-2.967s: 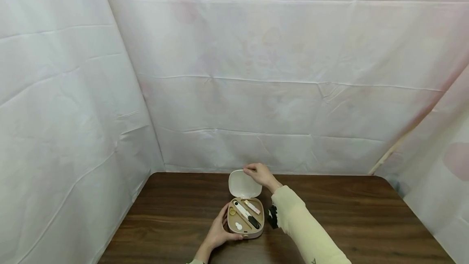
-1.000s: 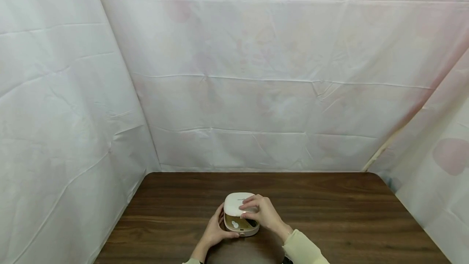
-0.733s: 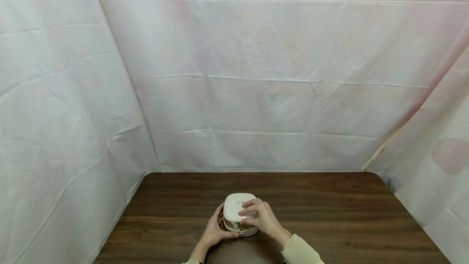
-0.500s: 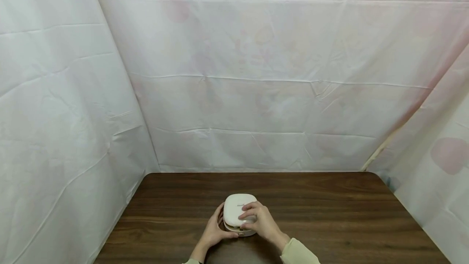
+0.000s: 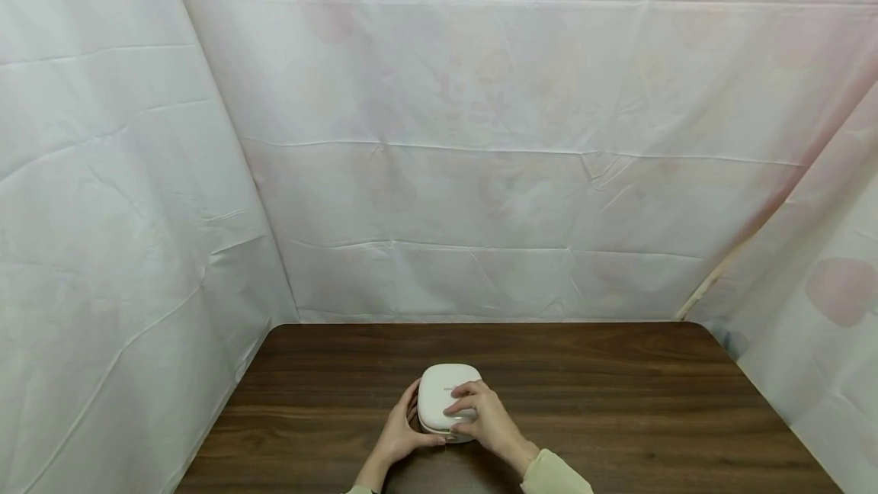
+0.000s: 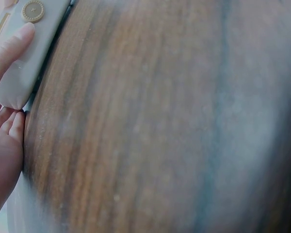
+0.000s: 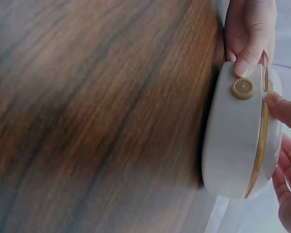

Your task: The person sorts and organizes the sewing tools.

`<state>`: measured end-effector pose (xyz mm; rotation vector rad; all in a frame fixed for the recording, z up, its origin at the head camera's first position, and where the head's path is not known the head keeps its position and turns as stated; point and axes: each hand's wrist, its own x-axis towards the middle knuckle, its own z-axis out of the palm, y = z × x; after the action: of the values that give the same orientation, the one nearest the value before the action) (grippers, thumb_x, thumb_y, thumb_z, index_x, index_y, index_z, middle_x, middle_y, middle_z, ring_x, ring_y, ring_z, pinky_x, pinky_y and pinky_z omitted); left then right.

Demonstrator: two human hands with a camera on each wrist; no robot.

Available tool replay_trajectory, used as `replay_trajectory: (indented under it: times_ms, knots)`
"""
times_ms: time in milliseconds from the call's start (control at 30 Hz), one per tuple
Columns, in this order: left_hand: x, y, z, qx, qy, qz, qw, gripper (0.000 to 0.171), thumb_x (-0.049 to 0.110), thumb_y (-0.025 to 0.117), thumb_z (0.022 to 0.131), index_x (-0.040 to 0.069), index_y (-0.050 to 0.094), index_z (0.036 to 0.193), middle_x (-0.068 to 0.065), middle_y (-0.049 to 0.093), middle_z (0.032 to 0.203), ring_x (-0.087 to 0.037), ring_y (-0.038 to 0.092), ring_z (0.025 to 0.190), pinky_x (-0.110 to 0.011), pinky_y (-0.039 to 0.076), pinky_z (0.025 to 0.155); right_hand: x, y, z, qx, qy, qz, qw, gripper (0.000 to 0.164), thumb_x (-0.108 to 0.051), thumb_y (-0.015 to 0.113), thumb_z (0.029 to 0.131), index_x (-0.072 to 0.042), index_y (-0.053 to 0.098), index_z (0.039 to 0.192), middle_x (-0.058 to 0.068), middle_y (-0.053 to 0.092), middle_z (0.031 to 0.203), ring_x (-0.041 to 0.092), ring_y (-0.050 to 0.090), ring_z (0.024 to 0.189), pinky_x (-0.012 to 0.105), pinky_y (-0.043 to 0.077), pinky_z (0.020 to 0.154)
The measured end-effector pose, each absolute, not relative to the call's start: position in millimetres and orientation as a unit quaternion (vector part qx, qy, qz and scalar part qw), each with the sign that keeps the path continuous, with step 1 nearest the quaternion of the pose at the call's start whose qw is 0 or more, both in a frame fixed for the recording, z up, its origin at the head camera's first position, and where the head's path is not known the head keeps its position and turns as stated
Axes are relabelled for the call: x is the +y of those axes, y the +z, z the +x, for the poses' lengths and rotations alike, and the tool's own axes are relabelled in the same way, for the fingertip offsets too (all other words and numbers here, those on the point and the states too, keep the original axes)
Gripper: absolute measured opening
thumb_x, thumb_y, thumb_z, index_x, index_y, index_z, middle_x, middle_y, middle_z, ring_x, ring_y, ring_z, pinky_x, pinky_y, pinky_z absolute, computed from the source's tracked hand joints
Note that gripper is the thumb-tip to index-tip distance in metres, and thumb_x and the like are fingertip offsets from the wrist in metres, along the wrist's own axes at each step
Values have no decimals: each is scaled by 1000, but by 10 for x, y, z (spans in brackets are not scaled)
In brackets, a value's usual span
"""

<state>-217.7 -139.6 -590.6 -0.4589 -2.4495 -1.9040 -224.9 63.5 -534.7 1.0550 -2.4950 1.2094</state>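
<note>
A small white rounded-square case (image 5: pixel 437 402) sits on the table with its hinged lid (image 7: pixel 271 155) lowered almost onto the base (image 7: pixel 228 141). A narrow gold-coloured strip shows along the gap. On the front of the base is a round gold-coloured button (image 7: pixel 243 89). My left hand (image 5: pixel 400 433) grips the base from the left, its thumb (image 6: pixel 14 48) on the front beside the button and its fingers around the side. My right hand (image 5: pixel 492 421) holds the lid, thumb (image 7: pixel 283 109) at the front edge and fingers on top. The case's contents are hidden.
The dark wood-grain table (image 5: pixel 652 402) extends on both sides of the case. Pale fabric curtains (image 5: pixel 446 174) hang behind the table and along its left and right sides.
The lid, laid back three seconds ago with small tools showing in the tray, has swung forward and down over the base with my right hand. My left hand keeps gripping the base.
</note>
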Motion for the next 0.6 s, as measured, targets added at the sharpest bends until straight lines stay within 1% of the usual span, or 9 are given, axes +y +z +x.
replay_trajectory:
  times_ms: [100,233,333,500,600]
  knots:
    - [-1393,-5926,-2179,-783,-605,-143,3,106,18,84,57,0,19,139,-22,27,138,-34,30,124,-39,32,100,641,-5362,-2248,-839,405,354,85,23,-9,79,62,-13,73,84,4,57,101,22,50,97,30,48,83]
    - [-1380,-5859,-2149,-775,-615,-143,2,106,17,84,56,-4,19,137,-24,27,137,-37,30,124,-42,31,100,645,-5377,-2237,-835,406,359,91,23,-10,78,62,-13,72,85,5,56,102,22,50,97,29,49,82]
    - [-1374,-5844,-2144,-771,-621,-142,2,106,16,84,56,-5,19,137,-25,27,137,-37,29,124,-42,31,100,646,-5379,-2230,-830,410,364,102,23,-9,79,62,-11,72,84,6,56,101,23,50,95,28,49,81]
    - [-1382,-5928,-2168,-779,-611,-139,4,107,16,84,56,-1,18,139,-23,27,138,-35,30,124,-39,32,100,654,-5373,-2224,-831,407,363,104,24,-9,79,62,-11,72,84,6,56,102,23,51,96,29,49,82]
    - [-1390,-5959,-2167,-783,-607,-137,2,108,18,84,57,0,17,139,-23,26,138,-35,30,124,-38,32,100,671,-5364,-2211,-836,401,362,95,24,-11,78,64,-11,72,87,6,57,104,23,51,97,33,48,84]
